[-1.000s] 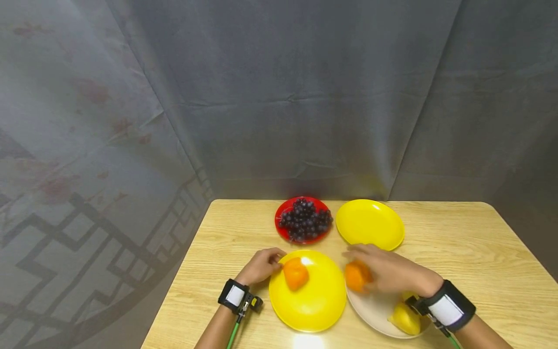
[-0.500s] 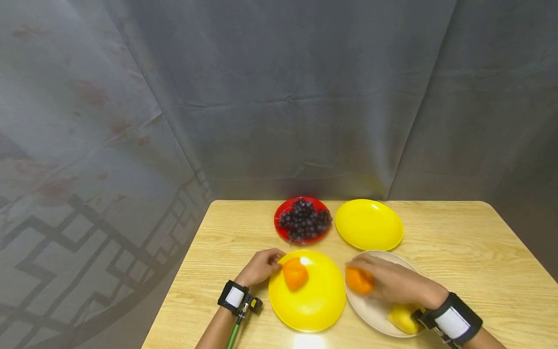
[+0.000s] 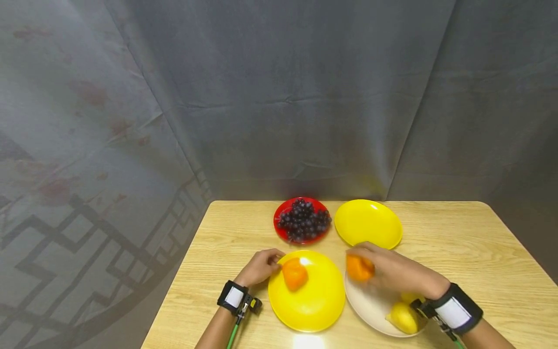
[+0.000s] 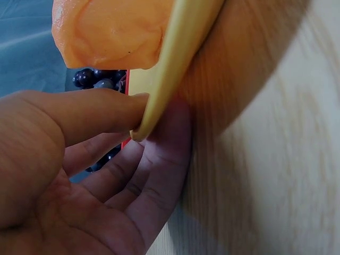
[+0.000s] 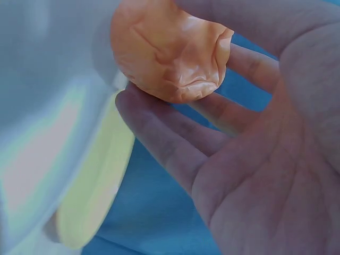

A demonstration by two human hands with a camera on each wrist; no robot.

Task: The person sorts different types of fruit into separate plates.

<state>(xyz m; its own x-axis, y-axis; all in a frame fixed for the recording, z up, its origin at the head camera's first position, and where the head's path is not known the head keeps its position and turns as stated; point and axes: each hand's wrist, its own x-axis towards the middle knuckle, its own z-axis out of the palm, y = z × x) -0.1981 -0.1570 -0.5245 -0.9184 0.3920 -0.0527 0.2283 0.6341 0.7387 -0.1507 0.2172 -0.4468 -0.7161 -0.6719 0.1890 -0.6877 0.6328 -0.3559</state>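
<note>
My left hand [image 3: 260,266] pinches the left rim of the near yellow plate [image 3: 314,305]. In the left wrist view the thumb lies over the rim and the fingers reach underneath. On that plate sits a wrinkled orange [image 3: 295,275], close to the pinched rim. My right hand [image 3: 392,271] holds a second orange [image 5: 172,53] between thumb and fingers, over the far part of the white plate [image 3: 366,310]. A lemon [image 3: 403,318] lies on the white plate below the right wrist, and another yellow fruit [image 3: 410,296] is mostly hidden behind the hand.
Behind the near plates stand a red plate [image 3: 281,228] bearing dark grapes [image 3: 304,220] and a far yellow plate [image 3: 368,224]. Grey cloth [image 3: 296,121] hangs along the back and left of the wooden table [image 3: 453,242].
My right hand, with the orange, dipped slightly toward the white plate and has since risen a little toward the far side. The left hand and near yellow plate have stayed put.
</note>
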